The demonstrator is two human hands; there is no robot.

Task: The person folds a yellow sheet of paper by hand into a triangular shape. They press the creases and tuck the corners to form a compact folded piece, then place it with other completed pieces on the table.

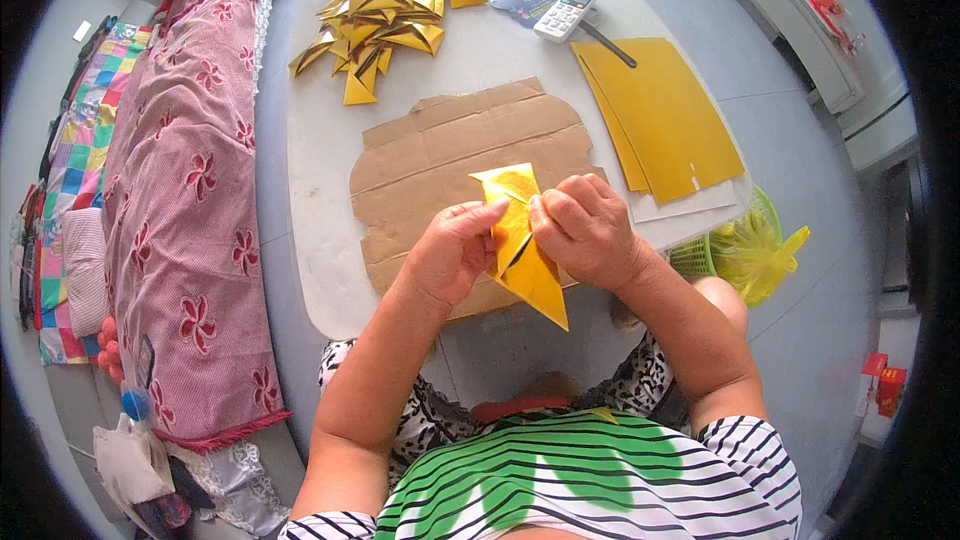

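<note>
Between my two hands is a folded piece of gold paper (541, 277), with one pointed corner towards me and another at its far left. My left hand (457, 244) grips its left edge, the thumb lying on the paper's face. On the right edge, my right hand (581, 229) pinches it with curled fingers. A narrow dark slit shows where the folds overlap. Below the paper lies a flattened sheet of brown cardboard (465, 139) on the white table (322, 240).
A heap of folded gold paper pieces (382, 11) sits at the far left. Flat gold sheets (667, 120), a dark thin-handled tool (611, 45) and a white remote control (568, 13) lie to the right. A green basket (694, 255) with a yellow plastic bag (750, 247) stands beside the table.
</note>
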